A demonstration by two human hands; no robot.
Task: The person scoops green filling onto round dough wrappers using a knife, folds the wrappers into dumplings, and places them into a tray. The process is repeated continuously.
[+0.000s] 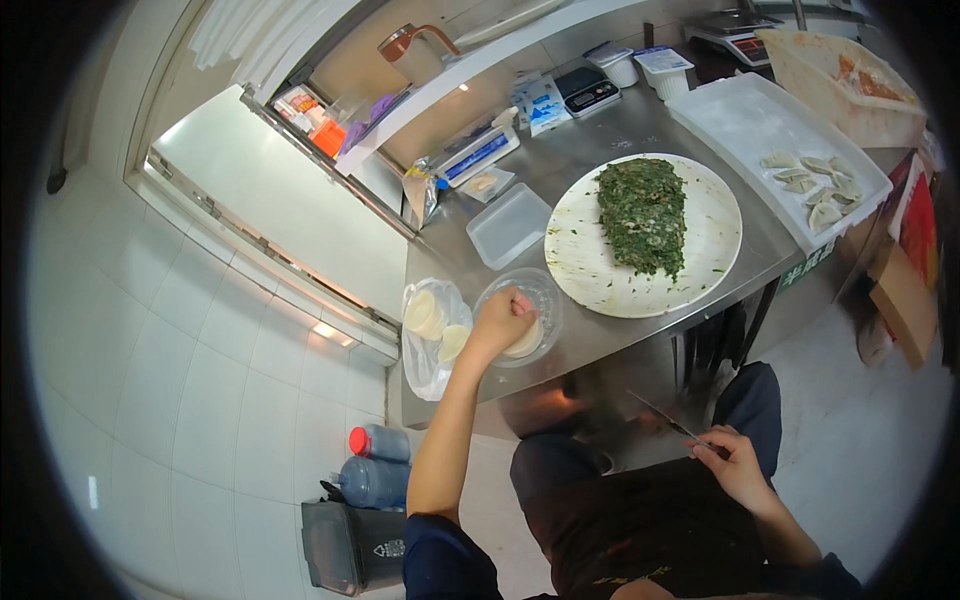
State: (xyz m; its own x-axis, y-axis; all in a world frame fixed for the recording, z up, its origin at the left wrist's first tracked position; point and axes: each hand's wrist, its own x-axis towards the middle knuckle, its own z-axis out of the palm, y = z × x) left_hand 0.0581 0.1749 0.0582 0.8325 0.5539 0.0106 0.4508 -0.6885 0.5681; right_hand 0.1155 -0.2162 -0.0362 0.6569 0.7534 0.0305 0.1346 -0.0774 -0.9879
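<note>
My left hand (506,324) is over a clear plastic bowl (553,311), its thumb and fingers drawn together. A pale round dough wrapper (529,341) shows beneath the hand; whether the fingers grip it is hidden. In my right hand (729,459), low above my lap, is a thin filling spatula or knife (671,422), its blade pointing up and left. Left of the bowl, a plastic bag (430,379) holds more round wrappers (425,315). A mound of chopped green filling (643,214) sits on a large white round plate (716,247).
An upright white tray (739,112) on the right bears several folded dumplings (825,180). Behind it stands a stained plastic bin (814,71). A shallow plastic container (510,225), a small digital scale (589,94) and white tubs (664,67) rest on the steel table (600,341). A shelf (495,75) overhangs the back.
</note>
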